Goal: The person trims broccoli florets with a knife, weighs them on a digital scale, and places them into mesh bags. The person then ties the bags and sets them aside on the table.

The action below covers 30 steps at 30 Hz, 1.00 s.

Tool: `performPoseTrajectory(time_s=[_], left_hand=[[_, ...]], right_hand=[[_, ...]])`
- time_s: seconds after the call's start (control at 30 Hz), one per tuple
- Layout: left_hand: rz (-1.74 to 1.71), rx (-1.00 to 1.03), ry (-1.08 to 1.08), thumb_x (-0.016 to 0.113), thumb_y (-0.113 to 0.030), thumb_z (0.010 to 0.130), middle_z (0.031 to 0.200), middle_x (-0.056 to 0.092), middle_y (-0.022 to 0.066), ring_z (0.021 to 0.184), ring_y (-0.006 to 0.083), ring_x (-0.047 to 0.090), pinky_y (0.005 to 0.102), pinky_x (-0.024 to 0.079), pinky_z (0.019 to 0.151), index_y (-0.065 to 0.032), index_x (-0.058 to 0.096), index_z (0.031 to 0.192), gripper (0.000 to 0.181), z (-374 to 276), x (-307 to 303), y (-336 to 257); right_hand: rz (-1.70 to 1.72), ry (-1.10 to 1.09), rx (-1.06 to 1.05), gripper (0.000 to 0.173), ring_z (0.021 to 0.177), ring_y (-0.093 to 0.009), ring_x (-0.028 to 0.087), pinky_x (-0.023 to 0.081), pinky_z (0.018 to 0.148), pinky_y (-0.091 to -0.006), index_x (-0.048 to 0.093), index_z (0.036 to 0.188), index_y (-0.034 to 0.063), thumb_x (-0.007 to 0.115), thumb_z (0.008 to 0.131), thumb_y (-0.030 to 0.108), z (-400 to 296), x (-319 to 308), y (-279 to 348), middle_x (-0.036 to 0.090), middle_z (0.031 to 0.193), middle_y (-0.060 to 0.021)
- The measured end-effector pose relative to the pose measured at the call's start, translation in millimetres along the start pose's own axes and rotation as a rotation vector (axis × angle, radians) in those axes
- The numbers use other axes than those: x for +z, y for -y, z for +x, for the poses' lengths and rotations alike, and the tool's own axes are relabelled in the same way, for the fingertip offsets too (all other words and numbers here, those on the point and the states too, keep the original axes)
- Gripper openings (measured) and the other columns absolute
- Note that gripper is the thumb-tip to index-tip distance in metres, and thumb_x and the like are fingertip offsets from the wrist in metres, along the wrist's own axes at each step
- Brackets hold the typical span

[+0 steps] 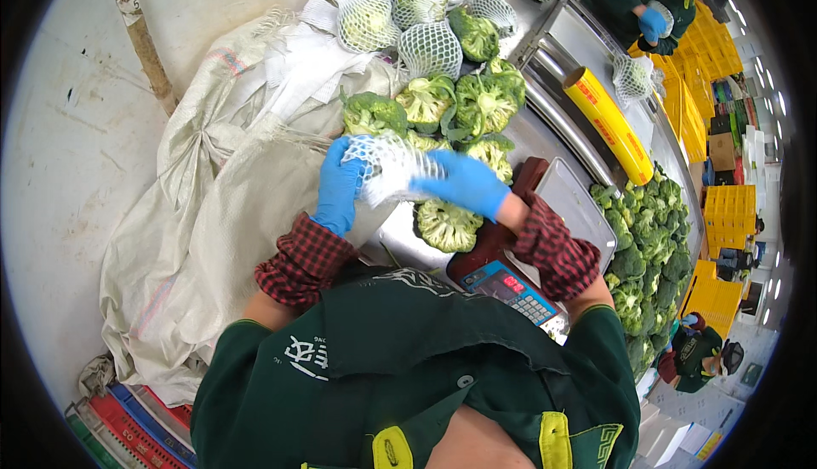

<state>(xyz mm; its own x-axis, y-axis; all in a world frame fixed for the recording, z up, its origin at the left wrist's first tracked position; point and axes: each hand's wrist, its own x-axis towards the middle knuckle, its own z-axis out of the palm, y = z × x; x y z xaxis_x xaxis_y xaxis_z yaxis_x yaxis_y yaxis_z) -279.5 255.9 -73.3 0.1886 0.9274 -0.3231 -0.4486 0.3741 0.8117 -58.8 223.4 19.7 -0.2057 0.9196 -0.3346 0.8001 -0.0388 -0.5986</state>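
Note:
My left hand [338, 188], in a blue glove, grips the left side of a white foam net sleeve [389, 162]. On the sleeve's right side is my right hand [469, 182], also gloved in blue and blurred, with the net's edge between its thumb and fingers. Whether anything sits inside the sleeve I cannot tell. Just below my hands a broccoli head [449, 225] lies stem side up. More bare broccoli heads [482, 102] lie beyond the hands. Farther off, several heads in foam nets [431, 47] sit together beside a stack of flat white nets [313, 63].
Right of me stands a weighing scale with a blue keypad [510, 293] and a metal pan [568, 207]. Past it are a yellow film roll [609, 127] and a broccoli pile [651, 245]. A woven sack [255, 194] lies left. A co-worker [638, 3] holds a netted head.

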Motion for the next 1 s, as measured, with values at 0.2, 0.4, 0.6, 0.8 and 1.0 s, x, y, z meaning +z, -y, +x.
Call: performPoseTrajectory(time_s=[0.2, 0.4, 0.6, 0.8, 1.0], left_hand=[[-0.067, -0.182, -0.135, 0.047, -0.027, 0.097, 0.111, 0.063, 0.0076, 0.1, 0.0166, 0.062, 0.0304, 0.054, 0.079, -0.0045, 0.051, 0.125, 0.036, 34.6, 2.5, 12.9], [-0.2, -0.219, 0.058, 0.044, -0.033, 0.097, 0.114, 0.061, 0.0084, 0.101, 0.0175, 0.061, 0.0316, 0.053, 0.083, -0.0047, 0.05, 0.126, 0.041, 10.6, -7.5, 15.0], [-0.202, -0.485, 0.446, 0.039, -0.038, 0.098, 0.117, 0.059, 0.0097, 0.103, 0.0194, 0.059, 0.0333, 0.051, 0.087, -0.0047, 0.047, 0.128, 0.046, -32.4, 14.4, -27.5], [-0.004, -0.538, 0.604, 0.035, -0.043, 0.098, 0.119, 0.057, 0.0109, 0.106, 0.0213, 0.058, 0.035, 0.049, 0.091, -0.0047, 0.045, 0.13, 0.051, -52.6, 42.6, -57.7], [0.14, -0.576, 0.633, 0.031, -0.049, 0.099, 0.122, 0.055, 0.0122, 0.108, 0.0233, 0.056, 0.0368, 0.047, 0.095, -0.0047, 0.042, 0.132, 0.056, -71.9, 49.9, -79.7]], right_hand=[[0.088, -0.436, -0.177, 0.037, 0.087, -0.04, 0.061, 0.049, 0.074, -0.0439, 0.064, 0.107, 0.0073, 0.055, 0.089, 0.039, 125.1, 23.0, -23.7, 0.065, 0.096, -0.0199], [0.578, -0.325, 0.02, 0.036, 0.073, -0.028, 0.063, 0.048, 0.068, -0.0359, 0.062, 0.105, -0.0014, 0.056, 0.09, 0.03, 83.1, 16.9, 9.4, 0.064, 0.083, -0.0215], [0.22, -0.405, -0.415, 0.032, 0.073, -0.032, 0.063, 0.051, 0.066, -0.0345, 0.064, 0.112, 0.0088, 0.065, 0.081, 0.019, -32.1, -36.2, 53.2, 0.065, 0.092, -0.0131], [0.054, -0.369, -0.536, 0.024, 0.064, -0.028, 0.059, 0.046, 0.053, -0.036, 0.067, 0.103, 0.0142, 0.067, 0.08, 0.021, -77.3, -30.1, 54.1, 0.059, 0.078, -0.0074], [0.376, -0.308, -0.591, 0.017, 0.078, -0.032, 0.063, 0.052, 0.067, -0.0336, 0.067, 0.098, 0.0081, 0.067, 0.084, 0.018, -107.6, 7.4, 48.3, 0.065, 0.092, -0.0126]])
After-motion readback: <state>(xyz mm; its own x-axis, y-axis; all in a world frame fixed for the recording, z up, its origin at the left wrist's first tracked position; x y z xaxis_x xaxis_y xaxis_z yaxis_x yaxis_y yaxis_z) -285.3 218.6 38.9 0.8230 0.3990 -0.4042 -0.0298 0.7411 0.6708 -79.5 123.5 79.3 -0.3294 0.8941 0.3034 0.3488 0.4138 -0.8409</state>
